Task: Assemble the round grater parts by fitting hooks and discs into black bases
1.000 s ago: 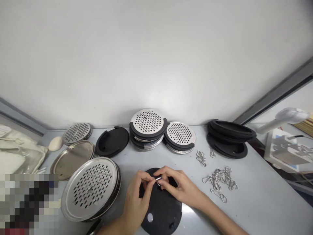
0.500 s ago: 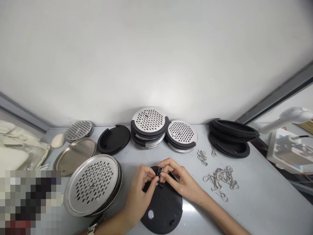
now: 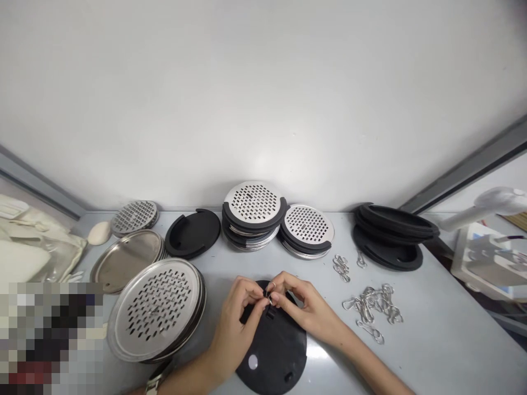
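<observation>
A black round disc [image 3: 275, 348] lies on the table in front of me, with a pale round spot and a small dark slot near its lower edge. Over its far edge, both hands meet at a small metal wire clip [image 3: 269, 294]. My left hand [image 3: 241, 315] pinches the clip between thumb and fingertips. From the other side, my right hand [image 3: 294, 299] pinches it too, thumb and forefinger closed. The fingertips partly hide the clip and the disc's edge there.
Loose wire clips [image 3: 373, 304] lie to the right, with a smaller group [image 3: 341, 269] behind. Perforated metal discs [image 3: 158, 307] are stacked at left, and more [image 3: 255, 206] with black rims stand along the wall [image 3: 263, 99]. Black round covers [image 3: 391, 236] are piled back right.
The clip has turned between my fingertips and looks spread wider than before. Both hands stay in nearly the same place above the disc. The view has shifted slightly.
</observation>
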The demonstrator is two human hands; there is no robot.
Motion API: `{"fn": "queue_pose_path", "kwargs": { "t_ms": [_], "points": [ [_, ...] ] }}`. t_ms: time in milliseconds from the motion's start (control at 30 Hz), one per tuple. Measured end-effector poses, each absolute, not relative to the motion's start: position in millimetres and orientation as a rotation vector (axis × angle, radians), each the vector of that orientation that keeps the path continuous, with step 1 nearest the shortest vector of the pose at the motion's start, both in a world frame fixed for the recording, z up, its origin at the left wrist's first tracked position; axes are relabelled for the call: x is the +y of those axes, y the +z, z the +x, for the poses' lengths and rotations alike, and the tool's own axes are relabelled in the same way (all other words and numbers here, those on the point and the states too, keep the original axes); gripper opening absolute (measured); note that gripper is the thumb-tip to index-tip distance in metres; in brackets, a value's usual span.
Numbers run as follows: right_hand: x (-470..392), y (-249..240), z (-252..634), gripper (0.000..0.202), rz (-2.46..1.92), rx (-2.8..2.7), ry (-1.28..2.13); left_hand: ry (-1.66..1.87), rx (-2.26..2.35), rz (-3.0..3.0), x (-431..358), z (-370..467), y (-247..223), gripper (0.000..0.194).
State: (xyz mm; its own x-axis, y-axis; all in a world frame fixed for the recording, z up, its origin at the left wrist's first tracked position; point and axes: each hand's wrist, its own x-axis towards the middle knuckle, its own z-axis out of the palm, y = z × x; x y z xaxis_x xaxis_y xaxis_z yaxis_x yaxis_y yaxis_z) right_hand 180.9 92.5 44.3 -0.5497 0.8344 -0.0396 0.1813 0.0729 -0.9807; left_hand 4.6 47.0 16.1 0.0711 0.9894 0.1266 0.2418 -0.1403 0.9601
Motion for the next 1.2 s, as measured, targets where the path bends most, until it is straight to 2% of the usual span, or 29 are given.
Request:
{"fn": "queue_pose_path", "kwargs": {
  "t_ms": [333,533,600,700,833,1200],
  "points": [
    [97.8,39.7,186.0,0.016,-0.999,-1.715,1.368,1.075,1.282,1.727,43.2,6.3,21.8,0.012],
    [105.1,37.7,192.2,0.013,-1.072,-1.741,1.313,0.81,1.367,1.992,43.6,9.2,23.6,0.035],
    [105.9,36.8,193.0,0.013,-1.125,-1.793,1.203,0.754,1.373,2.066,42.9,10.5,24.3,0.035],
    [106.5,35.9,193.5,0.027,-1.147,-1.826,1.17,0.733,1.382,2.164,41.8,11.0,23.6,0.032],
    [108.9,35.1,192.9,0.017,-1.138,-1.879,1.21,0.73,1.421,2.185,45.7,5.9,23.2,0.031],
    [105.5,30.4,183.7,0.03,-1.267,-1.923,1.098,0.784,1.441,2.123,46.5,1.2,21.2,0.03]
  ]
}}
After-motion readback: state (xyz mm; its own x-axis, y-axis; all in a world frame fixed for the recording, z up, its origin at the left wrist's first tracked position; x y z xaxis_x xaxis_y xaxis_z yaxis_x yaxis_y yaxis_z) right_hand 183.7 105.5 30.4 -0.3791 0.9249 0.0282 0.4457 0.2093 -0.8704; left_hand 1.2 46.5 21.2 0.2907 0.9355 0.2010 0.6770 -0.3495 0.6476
